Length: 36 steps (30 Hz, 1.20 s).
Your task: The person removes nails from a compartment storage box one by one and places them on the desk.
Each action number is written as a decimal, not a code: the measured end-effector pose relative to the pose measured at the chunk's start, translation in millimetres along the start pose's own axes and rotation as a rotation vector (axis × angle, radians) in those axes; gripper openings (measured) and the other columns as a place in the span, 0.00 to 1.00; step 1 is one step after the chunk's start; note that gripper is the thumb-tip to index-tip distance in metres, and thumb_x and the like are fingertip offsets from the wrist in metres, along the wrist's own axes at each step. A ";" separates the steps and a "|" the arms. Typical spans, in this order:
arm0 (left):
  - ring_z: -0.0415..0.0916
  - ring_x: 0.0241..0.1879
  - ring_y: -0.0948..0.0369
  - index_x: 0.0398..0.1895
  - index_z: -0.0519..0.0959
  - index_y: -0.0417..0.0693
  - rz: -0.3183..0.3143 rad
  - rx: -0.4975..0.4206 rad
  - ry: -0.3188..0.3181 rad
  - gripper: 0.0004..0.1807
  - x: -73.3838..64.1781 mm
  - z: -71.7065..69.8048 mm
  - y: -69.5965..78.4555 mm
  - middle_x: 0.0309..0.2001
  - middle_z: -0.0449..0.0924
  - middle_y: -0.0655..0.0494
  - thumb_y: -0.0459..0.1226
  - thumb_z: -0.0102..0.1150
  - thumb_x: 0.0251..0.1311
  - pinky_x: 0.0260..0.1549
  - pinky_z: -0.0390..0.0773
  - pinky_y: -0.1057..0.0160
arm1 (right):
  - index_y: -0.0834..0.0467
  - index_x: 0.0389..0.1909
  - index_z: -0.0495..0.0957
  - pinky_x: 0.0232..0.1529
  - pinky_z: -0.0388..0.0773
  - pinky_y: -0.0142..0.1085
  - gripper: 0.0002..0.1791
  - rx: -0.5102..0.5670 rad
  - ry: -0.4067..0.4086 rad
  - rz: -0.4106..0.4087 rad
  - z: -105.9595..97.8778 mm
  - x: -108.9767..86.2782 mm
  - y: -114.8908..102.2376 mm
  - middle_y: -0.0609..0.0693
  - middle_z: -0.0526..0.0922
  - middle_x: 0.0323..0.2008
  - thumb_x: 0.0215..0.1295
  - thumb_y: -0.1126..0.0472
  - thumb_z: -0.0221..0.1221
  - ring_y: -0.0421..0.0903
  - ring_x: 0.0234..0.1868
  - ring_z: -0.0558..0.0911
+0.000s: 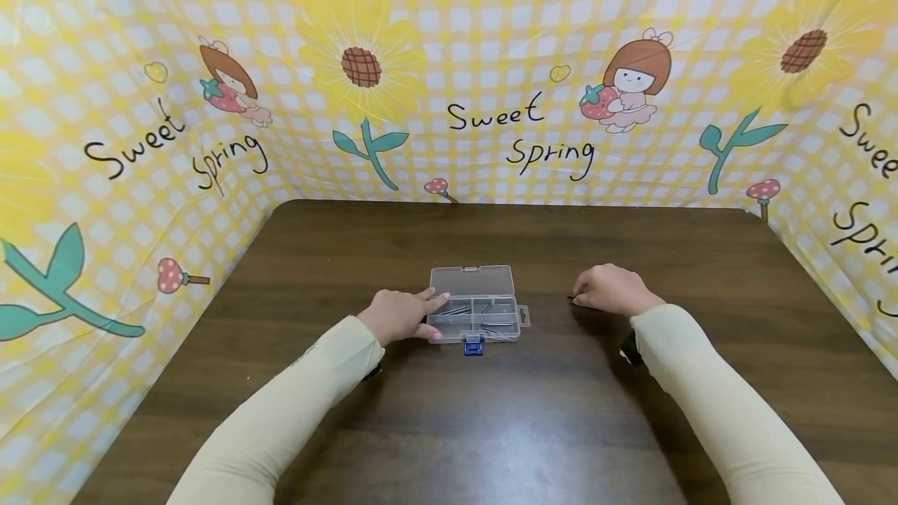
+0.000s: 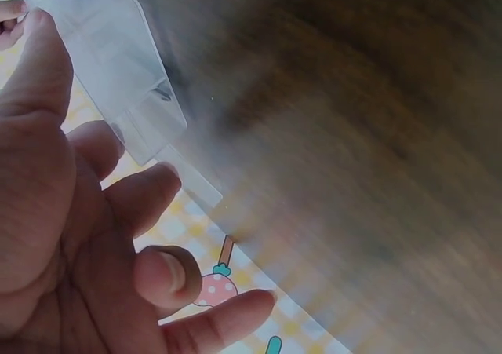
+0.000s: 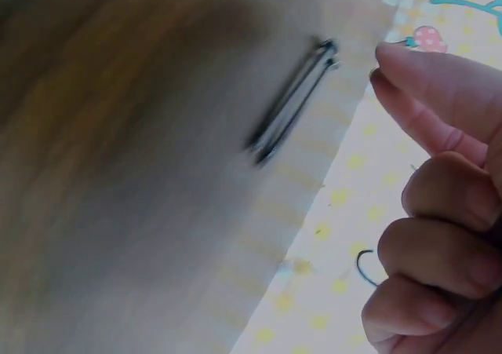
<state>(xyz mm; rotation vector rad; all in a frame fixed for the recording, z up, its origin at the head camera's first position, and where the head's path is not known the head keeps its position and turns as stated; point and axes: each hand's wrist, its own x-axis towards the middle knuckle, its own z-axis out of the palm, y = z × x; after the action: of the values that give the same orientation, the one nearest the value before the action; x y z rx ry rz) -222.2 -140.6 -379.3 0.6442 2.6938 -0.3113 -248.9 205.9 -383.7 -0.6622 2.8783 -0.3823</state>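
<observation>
A clear plastic compartment box (image 1: pixel 459 337) stands on the table with its lid (image 1: pixel 471 281) raised toward the back. Thin metal pieces (image 1: pixel 454 312), perhaps nails or screws, lie in several of its compartments. My left hand (image 1: pixel 398 316) rests against the box's left side, thumb and fingers spread and touching it. To the right of the box, my right hand (image 1: pixel 609 289) is low over the table, fingers curled, thumb and index tips close together. Two slender dark metal pins (image 3: pixel 292 103) lie near those fingertips in the right wrist view. Nothing shows between the tips.
The brown wooden table (image 1: pixel 491 411) ends at a yellow checked cloth (image 1: pixel 477 61) hung behind it and at both sides. A blue latch (image 1: pixel 473 346) sticks out from the box's front, and a clear hanging tab (image 1: pixel 524 316) from its right end.
</observation>
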 end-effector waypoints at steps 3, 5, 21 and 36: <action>0.62 0.15 0.59 0.75 0.54 0.66 -0.004 0.005 0.003 0.43 -0.5 0.4 0.0 0.72 0.56 0.60 0.62 0.52 0.55 0.18 0.59 0.63 | 0.55 0.34 0.86 0.36 0.77 0.47 0.06 0.014 0.009 -0.031 -1.2 1.8 -6.7 0.47 0.85 0.34 0.60 0.60 0.62 0.46 0.35 0.81; 0.61 0.14 0.60 0.75 0.54 0.66 -0.006 0.008 0.006 0.43 -0.9 0.5 0.0 0.72 0.56 0.61 0.62 0.52 0.55 0.18 0.59 0.63 | 0.56 0.35 0.86 0.37 0.77 0.46 0.06 0.021 0.007 -0.049 -1.3 4.1 -12.1 0.48 0.86 0.35 0.60 0.60 0.62 0.46 0.36 0.82; 0.52 0.12 0.61 0.75 0.52 0.68 -0.028 0.066 0.014 0.43 -2.8 3.5 0.9 0.73 0.54 0.60 0.65 0.46 0.56 0.16 0.55 0.63 | 0.53 0.33 0.86 0.37 0.77 0.42 0.04 0.057 -0.067 -0.194 3.7 33.7 -79.5 0.45 0.85 0.36 0.60 0.58 0.64 0.44 0.38 0.81; 0.51 0.13 0.62 0.75 0.53 0.69 -0.018 0.074 0.041 0.42 -1.6 5.9 -1.4 0.72 0.56 0.62 0.65 0.46 0.56 0.16 0.54 0.62 | 0.48 0.13 0.80 0.24 0.69 0.36 0.14 -0.171 -0.153 -0.257 21.6 49.0 -118.9 0.38 0.74 0.20 0.57 0.62 0.63 0.36 0.22 0.67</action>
<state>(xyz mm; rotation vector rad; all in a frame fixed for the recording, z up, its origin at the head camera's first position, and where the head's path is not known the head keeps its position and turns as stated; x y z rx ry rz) -219.9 -144.2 -383.8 0.6551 2.7399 -0.4083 -239.5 76.1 -375.6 -1.0478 2.7058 -0.1095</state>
